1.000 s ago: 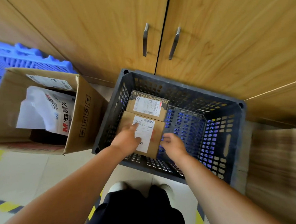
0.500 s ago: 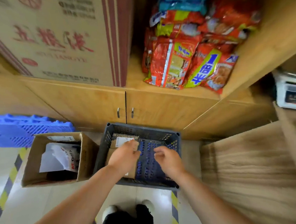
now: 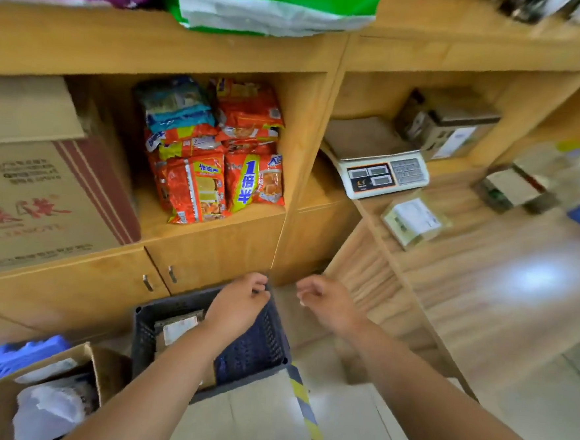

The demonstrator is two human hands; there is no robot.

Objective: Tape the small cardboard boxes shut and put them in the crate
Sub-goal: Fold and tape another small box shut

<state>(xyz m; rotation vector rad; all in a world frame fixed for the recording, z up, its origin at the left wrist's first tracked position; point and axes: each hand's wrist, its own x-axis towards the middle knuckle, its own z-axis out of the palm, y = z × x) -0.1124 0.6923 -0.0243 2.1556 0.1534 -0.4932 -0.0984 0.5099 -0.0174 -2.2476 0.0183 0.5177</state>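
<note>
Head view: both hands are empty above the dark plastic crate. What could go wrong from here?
1. The small labelled cardboard box on the wooden counter lies near the white electronic scale; a hasty reach by the right hand might bump the scale.
2. The open brown carton stands beside the dark slatted plastic crate; a box could land in the wrong one.
3. Blur hides whether that box is taped; check before crating.

noodle packets (image 3: 216,170), weighing scale (image 3: 384,173), big carton (image 3: 36,198)
</note>
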